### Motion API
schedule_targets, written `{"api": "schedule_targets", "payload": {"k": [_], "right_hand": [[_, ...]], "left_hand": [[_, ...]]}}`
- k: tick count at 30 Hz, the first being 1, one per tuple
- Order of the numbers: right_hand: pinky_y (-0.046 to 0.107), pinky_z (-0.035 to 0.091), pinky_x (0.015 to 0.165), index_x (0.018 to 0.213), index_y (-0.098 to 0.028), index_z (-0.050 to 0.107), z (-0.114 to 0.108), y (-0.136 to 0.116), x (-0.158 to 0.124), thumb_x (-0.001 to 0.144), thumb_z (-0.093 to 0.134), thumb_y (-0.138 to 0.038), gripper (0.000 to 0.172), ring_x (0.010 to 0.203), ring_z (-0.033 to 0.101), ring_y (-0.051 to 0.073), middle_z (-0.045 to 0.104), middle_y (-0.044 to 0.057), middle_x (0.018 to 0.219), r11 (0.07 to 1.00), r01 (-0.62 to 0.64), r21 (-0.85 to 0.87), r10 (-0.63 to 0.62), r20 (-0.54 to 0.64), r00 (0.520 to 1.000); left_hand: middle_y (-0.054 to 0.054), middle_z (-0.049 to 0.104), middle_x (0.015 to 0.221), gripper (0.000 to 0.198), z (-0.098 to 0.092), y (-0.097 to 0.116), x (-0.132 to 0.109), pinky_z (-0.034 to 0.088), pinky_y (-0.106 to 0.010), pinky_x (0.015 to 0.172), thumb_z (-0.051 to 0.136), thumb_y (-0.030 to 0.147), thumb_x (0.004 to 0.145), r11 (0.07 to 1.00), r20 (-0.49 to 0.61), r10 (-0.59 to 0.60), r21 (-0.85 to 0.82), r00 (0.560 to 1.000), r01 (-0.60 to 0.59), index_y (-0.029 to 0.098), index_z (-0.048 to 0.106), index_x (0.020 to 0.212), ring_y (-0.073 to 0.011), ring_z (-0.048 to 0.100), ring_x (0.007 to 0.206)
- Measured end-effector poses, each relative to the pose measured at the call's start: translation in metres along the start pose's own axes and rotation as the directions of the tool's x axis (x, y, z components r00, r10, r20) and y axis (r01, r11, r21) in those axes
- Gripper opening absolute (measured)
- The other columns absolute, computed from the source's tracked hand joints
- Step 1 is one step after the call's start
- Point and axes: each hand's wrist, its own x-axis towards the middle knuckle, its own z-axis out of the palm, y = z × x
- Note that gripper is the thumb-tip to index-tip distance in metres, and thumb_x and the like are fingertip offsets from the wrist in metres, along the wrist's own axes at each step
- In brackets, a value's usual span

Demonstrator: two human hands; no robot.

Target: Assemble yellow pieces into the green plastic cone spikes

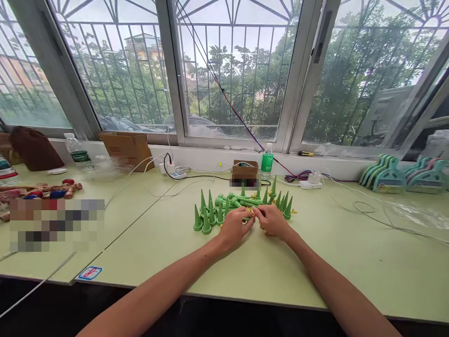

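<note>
My left hand (pixel 236 225) and my right hand (pixel 272 220) meet over the table, fingertips pinched close together. Between them a small piece shows only in part, with green and yellow at the fingertips; its kind is hidden by the fingers. Upright green plastic spikes (pixel 206 222), cone-shaped with round bases, stand to the left of my left hand. More green spikes (pixel 288 209) stand just beyond my right hand. Behind my fingers lies a pile of green ribbed tube-like parts (pixel 233 200). Small yellow pieces (pixel 294 212) are scattered by the right-hand spikes.
At the back stand a small cardboard box (pixel 245 169) and a green-labelled bottle (pixel 267 160). White cables (pixel 365 206) and power strips (pixel 310 184) lie along the wall. Plastic hangers (pixel 384 174) are at right, wooden-looking items (pixel 58 191) at left. The table's front edge runs beneath my forearms.
</note>
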Motion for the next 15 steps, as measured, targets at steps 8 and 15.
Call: {"api": "schedule_targets", "payload": {"k": [8, 15], "right_hand": [[0.027, 0.022, 0.049, 0.050, -0.019, 0.040, 0.0004, 0.0032, 0.0023, 0.093, 0.041, -0.038, 0.048, 0.047, 0.035, 0.011, 0.042, -0.002, 0.047, 0.999, -0.039, 0.025, 0.039, 0.015, 0.999], [0.028, 0.019, 0.047, 0.045, -0.019, 0.034, -0.0001, 0.0029, 0.0023, 0.094, 0.042, -0.043, 0.055, 0.044, 0.028, 0.011, 0.033, -0.003, 0.043, 0.998, -0.054, 0.034, 0.054, -0.015, 0.998]], "left_hand": [[-0.003, 0.067, 0.080, 0.016, 0.0024, 0.0035, 0.0018, 0.041, -0.026, 0.063, 0.061, 0.019, 0.082, 0.994, 0.026, -0.059, -0.092, 0.998, 0.061, 0.020, 0.074, 0.091, -0.0136, 0.055, 0.067], [-0.003, 0.064, 0.069, 0.013, 0.0032, 0.0038, 0.0027, 0.037, -0.027, 0.060, 0.059, 0.021, 0.081, 0.990, 0.057, -0.107, -0.084, 0.993, 0.111, 0.016, 0.071, 0.079, -0.0137, 0.051, 0.061]]}}
